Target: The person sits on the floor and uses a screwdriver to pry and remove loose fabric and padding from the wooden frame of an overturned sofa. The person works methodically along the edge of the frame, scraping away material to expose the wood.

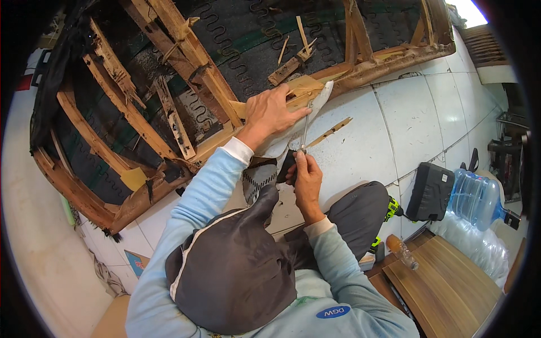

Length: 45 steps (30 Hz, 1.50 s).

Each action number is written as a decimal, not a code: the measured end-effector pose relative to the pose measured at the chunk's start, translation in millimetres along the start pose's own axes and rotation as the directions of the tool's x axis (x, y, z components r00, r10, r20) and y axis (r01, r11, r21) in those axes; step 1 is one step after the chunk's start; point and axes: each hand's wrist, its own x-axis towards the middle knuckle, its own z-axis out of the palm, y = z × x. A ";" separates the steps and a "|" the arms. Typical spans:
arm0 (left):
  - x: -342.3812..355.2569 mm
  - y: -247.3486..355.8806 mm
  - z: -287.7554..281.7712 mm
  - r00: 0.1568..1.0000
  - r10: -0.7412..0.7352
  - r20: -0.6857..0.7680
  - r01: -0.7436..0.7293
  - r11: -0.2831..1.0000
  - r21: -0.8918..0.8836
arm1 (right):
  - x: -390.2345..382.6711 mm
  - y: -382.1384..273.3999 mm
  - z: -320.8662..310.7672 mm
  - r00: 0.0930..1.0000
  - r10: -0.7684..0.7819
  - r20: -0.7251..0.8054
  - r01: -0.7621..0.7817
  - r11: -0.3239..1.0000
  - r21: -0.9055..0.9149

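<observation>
An upturned wooden sofa frame, with broken slats, lies before me. My left hand grips its near wooden rail, with the thumb stretched out to a slim metal shaft. That shaft belongs to a screwdriver-like tool, whose tip meets the rail beside a loose flap of white cloth. Lower down, my right hand is closed around the tool at its black handle end. The exact tip is too small to make out.
Wood splinters lie on the white tiles. At the right are a black case, a green-and-black power drill, a large blue water bottle, a small plastic bottle and wooden boards. Dark zigzag springs cross the frame.
</observation>
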 end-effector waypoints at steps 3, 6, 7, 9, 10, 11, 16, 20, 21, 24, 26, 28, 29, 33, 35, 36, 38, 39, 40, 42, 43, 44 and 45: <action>0.6 0.6 1.9 1.000 -0.011 0.005 0.011 1.000 0.006 | 2.3 -6.5 -12.3 1.000 0.008 -0.001 -0.008 1.000 0.007; 0.9 2.1 2.3 1.000 -0.013 0.018 0.012 1.000 0.019 | 17.3 -0.4 -26.6 0.990 -0.130 -0.053 0.125 0.989 -0.079; 1.7 2.9 2.2 1.000 -0.009 0.019 0.008 1.000 0.022 | 23.2 3.6 -33.2 0.992 -0.123 -0.026 0.120 0.988 -0.094; 1.6 0.8 2.0 1.000 -0.007 0.018 0.007 1.000 0.007 | 24.6 -3.7 -33.8 0.996 -0.086 0.007 0.086 0.988 -0.128; 1.3 0.4 2.3 1.000 -0.005 0.018 0.005 1.000 -0.002 | 24.7 -6.6 -34.6 0.997 -0.068 0.022 0.070 0.987 -0.146; 1.4 -0.7 3.3 1.000 -0.004 0.005 0.004 1.000 0.001 | 26.0 -5.3 -36.6 0.997 -0.070 0.030 0.074 0.982 -0.175; 1.9 2.6 2.1 1.000 -0.019 0.020 0.019 1.000 0.000 | 23.9 -0.9 -49.4 0.987 -0.032 0.155 0.033 0.999 -0.004; 2.0 1.6 -1.2 0.998 -0.046 0.050 0.047 0.999 -0.008 | 11.9 -11.4 -40.2 0.933 0.121 0.340 -0.227 0.929 0.291; 2.1 2.2 -2.3 0.997 -0.050 0.061 0.051 0.999 -0.008 | 8.2 -10.7 -35.6 0.927 0.130 0.352 -0.257 0.903 0.344; 2.3 3.1 -3.4 0.997 -0.056 0.056 0.057 0.998 -0.027 | 2.4 -7.2 -14.8 0.979 0.100 0.179 -0.145 0.953 0.264; 1.5 1.7 -3.2 0.998 -0.045 0.035 0.045 0.999 -0.028 | 11.1 -0.4 -6.7 1.000 0.023 0.005 -0.023 0.997 0.069; 1.2 2.6 -0.8 1.000 -0.009 0.008 0.009 1.000 -0.017 | 34.3 17.3 -11.7 0.964 -0.191 -0.184 0.182 0.981 -0.063; 1.1 3.3 2.0 1.000 -0.003 0.010 0.003 1.000 -0.023 | 49.8 31.2 -23.5 0.910 -0.335 -0.244 0.296 0.937 -0.183; -0.1 -11.8 10.5 0.998 0.002 -0.061 0.000 1.000 0.025 | 44.7 -15.9 -46.9 0.907 -0.284 -0.311 0.306 0.952 0.023; 1.6 -6.6 17.1 0.994 0.034 -0.105 -0.030 0.999 0.043 | 39.0 -40.3 -60.6 0.924 -0.336 -0.182 0.346 0.938 0.028; 0.4 -5.4 16.6 0.991 0.050 -0.123 -0.044 0.998 0.054 | 35.4 -47.4 -64.2 0.936 -0.336 -0.103 0.341 0.939 0.038; -1.1 -0.7 18.8 0.987 0.074 -0.145 -0.061 0.994 0.093 | 34.8 -43.1 -70.6 0.955 -0.293 0.037 0.295 0.952 -0.085; -1.5 2.6 21.4 0.985 0.082 -0.149 -0.064 0.991 0.121 | 35.0 -39.8 -72.8 0.959 -0.264 0.106 0.278 0.949 -0.147; -0.7 5.8 23.8 0.984 0.090 -0.153 -0.067 0.986 0.150 | 34.9 -34.6 -73.4 0.959 -0.252 0.128 0.271 0.948 -0.167; 2.1 12.2 23.2 0.982 0.115 -0.150 -0.086 0.978 0.192 | 30.3 -23.7 -62.6 0.960 -0.218 0.178 0.252 0.947 -0.199; 3.6 15.0 22.8 0.981 0.128 -0.148 -0.095 0.972 0.213 | 27.7 -19.1 -57.6 0.978 -0.160 0.133 0.187 0.956 -0.227; 5.3 14.3 23.7 0.987 0.112 -0.112 -0.086 0.973 0.213 | 25.0 -17.6 -51.3 0.981 -0.150 0.121 0.171 0.966 -0.194; 8.4 13.2 23.9 0.992 0.095 -0.077 -0.077 0.974 0.212 | 22.8 -16.0 -45.9 0.984 -0.139 0.109 0.155 0.975 -0.161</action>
